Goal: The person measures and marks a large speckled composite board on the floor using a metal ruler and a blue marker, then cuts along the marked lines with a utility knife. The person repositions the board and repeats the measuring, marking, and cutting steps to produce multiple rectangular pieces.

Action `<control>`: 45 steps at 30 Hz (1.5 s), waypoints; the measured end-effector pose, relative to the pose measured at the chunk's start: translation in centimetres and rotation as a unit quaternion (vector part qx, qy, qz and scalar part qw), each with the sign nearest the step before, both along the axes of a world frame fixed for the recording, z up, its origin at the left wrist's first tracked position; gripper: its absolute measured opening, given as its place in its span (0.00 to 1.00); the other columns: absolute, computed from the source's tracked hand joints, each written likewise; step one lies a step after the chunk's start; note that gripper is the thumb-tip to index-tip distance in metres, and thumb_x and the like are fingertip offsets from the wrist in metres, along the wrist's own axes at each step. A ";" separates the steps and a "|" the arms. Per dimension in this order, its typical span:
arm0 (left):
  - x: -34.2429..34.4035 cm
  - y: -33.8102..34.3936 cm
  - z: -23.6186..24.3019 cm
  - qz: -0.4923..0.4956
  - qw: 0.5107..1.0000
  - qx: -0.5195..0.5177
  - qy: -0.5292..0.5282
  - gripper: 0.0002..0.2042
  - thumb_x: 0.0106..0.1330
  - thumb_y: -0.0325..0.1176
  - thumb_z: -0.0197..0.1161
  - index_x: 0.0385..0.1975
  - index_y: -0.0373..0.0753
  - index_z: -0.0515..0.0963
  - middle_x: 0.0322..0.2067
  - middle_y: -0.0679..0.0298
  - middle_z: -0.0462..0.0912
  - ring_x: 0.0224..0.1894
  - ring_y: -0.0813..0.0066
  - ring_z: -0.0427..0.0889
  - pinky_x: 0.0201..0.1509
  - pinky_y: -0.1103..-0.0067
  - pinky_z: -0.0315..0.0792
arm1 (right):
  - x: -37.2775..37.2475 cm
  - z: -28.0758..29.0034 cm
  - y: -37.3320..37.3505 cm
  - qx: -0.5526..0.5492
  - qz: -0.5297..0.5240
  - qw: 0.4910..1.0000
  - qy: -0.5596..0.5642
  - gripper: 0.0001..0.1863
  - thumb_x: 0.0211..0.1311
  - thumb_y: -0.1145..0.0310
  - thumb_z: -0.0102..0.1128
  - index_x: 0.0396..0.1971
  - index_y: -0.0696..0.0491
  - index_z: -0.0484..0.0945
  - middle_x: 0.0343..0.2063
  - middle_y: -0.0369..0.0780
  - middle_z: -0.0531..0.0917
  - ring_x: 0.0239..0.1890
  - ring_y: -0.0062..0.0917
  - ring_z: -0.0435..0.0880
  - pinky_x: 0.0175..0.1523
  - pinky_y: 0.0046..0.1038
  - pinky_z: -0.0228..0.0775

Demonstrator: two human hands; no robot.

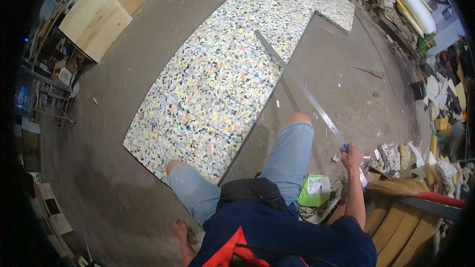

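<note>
A long speckled foam sheet [203, 94], marked with faint blue lines across it, lies on the floor under my legs. My right hand [352, 157], at the right, grips a long steel ruler [316, 108] and a small blue object [345, 147], perhaps a pen. The ruler's far end rests on the foam sheet, crossing its right edge. My left hand [181, 230] hangs low at the bottom left, away from the sheet, with fingers loosely apart and nothing in it.
Plywood boards [89, 20] lean at the upper left. Another foam piece adjoins the sheet at the back. A broom [396, 186], green package [314, 191] and stacked yellow foam [410, 232] lie at the right, beside piled scraps. White rolls [415, 5] stand at the upper right.
</note>
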State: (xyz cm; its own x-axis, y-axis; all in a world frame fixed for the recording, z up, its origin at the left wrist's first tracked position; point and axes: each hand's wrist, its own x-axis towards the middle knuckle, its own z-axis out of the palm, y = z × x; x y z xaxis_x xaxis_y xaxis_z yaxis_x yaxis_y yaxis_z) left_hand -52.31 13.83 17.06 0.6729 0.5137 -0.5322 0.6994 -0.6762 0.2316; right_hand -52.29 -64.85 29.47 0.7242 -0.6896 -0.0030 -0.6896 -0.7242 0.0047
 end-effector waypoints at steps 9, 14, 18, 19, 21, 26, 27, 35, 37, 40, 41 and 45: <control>5.1 -0.8 1.8 -0.025 0.999 0.028 -0.031 0.21 0.65 0.34 0.59 0.59 0.37 0.78 0.49 0.46 0.84 0.52 0.49 0.84 0.58 0.63 0.75 | -1.9 2.9 -1.3 -0.001 0.074 0.995 -0.074 0.13 0.59 0.60 0.67 0.36 0.52 0.78 0.30 0.51 0.84 0.34 0.52 0.85 0.37 0.50 0.73; 2.9 -1.0 0.6 0.007 1.000 0.013 -0.024 0.22 0.64 0.35 0.59 0.57 0.36 0.79 0.48 0.45 0.85 0.51 0.48 0.84 0.58 0.63 0.75 | -2.9 3.8 -2.9 -0.007 0.119 0.993 0.000 0.11 0.56 0.63 0.68 0.31 0.54 0.78 0.28 0.50 0.82 0.31 0.52 0.82 0.36 0.49 0.72; 0.5 -0.9 0.3 0.003 1.000 0.016 -0.009 0.22 0.64 0.35 0.59 0.58 0.34 0.78 0.48 0.44 0.85 0.52 0.48 0.84 0.58 0.63 0.75 | -2.7 5.3 -1.5 -0.009 0.148 0.986 -0.070 0.09 0.57 0.65 0.68 0.34 0.51 0.80 0.28 0.48 0.83 0.32 0.51 0.83 0.36 0.47 0.72; 0.1 -0.9 0.3 0.002 1.000 0.017 -0.009 0.22 0.64 0.34 0.59 0.58 0.34 0.78 0.48 0.44 0.85 0.52 0.48 0.84 0.58 0.63 0.75 | -2.5 6.0 -1.1 -0.010 0.150 0.986 -0.070 0.09 0.57 0.65 0.68 0.34 0.51 0.80 0.28 0.47 0.83 0.32 0.50 0.83 0.36 0.47 0.72; -0.5 -0.2 -0.6 -0.005 1.000 0.016 -0.011 0.22 0.64 0.34 0.58 0.58 0.33 0.78 0.47 0.43 0.85 0.52 0.48 0.84 0.58 0.63 0.75 | -2.6 8.0 -0.7 -0.016 0.147 0.986 -0.072 0.09 0.57 0.66 0.68 0.36 0.51 0.81 0.29 0.46 0.83 0.33 0.50 0.83 0.36 0.46 0.73; -1.4 2.1 -2.8 -0.020 0.999 0.039 -0.014 0.21 0.64 0.31 0.57 0.57 0.35 0.79 0.48 0.42 0.85 0.52 0.48 0.84 0.58 0.63 0.75 | -1.8 9.5 -2.4 -0.004 0.164 0.986 -0.011 0.13 0.56 0.66 0.69 0.41 0.52 0.80 0.32 0.47 0.84 0.36 0.49 0.84 0.38 0.46 0.73; -0.8 1.6 -2.8 -0.019 0.999 0.040 -0.009 0.21 0.64 0.31 0.57 0.58 0.36 0.79 0.48 0.42 0.85 0.52 0.47 0.84 0.58 0.63 0.75 | -1.6 10.0 -2.9 -0.007 0.170 0.985 0.011 0.13 0.56 0.66 0.70 0.41 0.52 0.80 0.32 0.47 0.84 0.36 0.49 0.84 0.38 0.47 0.73; 1.9 -0.3 -1.5 0.029 0.999 -0.023 -0.021 0.23 0.63 0.31 0.57 0.60 0.36 0.78 0.49 0.42 0.84 0.54 0.46 0.83 0.59 0.62 0.74 | 0.6 13.1 -2.2 -0.009 0.228 0.973 -0.037 0.16 0.56 0.70 0.71 0.43 0.54 0.79 0.33 0.49 0.83 0.36 0.51 0.83 0.40 0.46 0.73; 2.5 -1.2 -1.2 0.045 0.998 -0.042 0.004 0.23 0.63 0.31 0.57 0.60 0.36 0.78 0.50 0.42 0.84 0.55 0.46 0.82 0.60 0.62 0.74 | 0.4 13.7 -2.9 -0.012 0.233 0.971 -0.043 0.17 0.55 0.69 0.72 0.44 0.55 0.79 0.34 0.49 0.82 0.36 0.51 0.82 0.41 0.46 0.73; 1.9 -1.5 -0.8 0.032 0.999 -0.018 -0.012 0.23 0.63 0.32 0.58 0.60 0.36 0.78 0.50 0.42 0.84 0.56 0.47 0.83 0.60 0.61 0.74 | 0.7 14.5 -3.1 -0.005 0.229 0.973 0.013 0.19 0.53 0.71 0.74 0.45 0.53 0.79 0.33 0.48 0.81 0.36 0.50 0.82 0.41 0.46 0.73; 1.3 -0.5 -1.3 0.037 0.999 -0.007 -0.011 0.23 0.63 0.33 0.58 0.60 0.36 0.78 0.50 0.42 0.84 0.56 0.47 0.83 0.60 0.61 0.75 | 1.2 14.0 -2.8 -0.004 0.232 0.972 0.030 0.19 0.53 0.71 0.73 0.46 0.53 0.79 0.33 0.48 0.81 0.36 0.49 0.82 0.40 0.46 0.73; 0.0 0.2 -2.3 0.017 1.000 0.005 -0.022 0.22 0.63 0.33 0.61 0.59 0.37 0.79 0.51 0.45 0.84 0.57 0.48 0.82 0.61 0.62 0.75 | 2.2 13.5 -2.7 0.006 0.246 0.968 0.051 0.19 0.55 0.73 0.72 0.46 0.53 0.79 0.32 0.48 0.81 0.36 0.49 0.82 0.40 0.45 0.73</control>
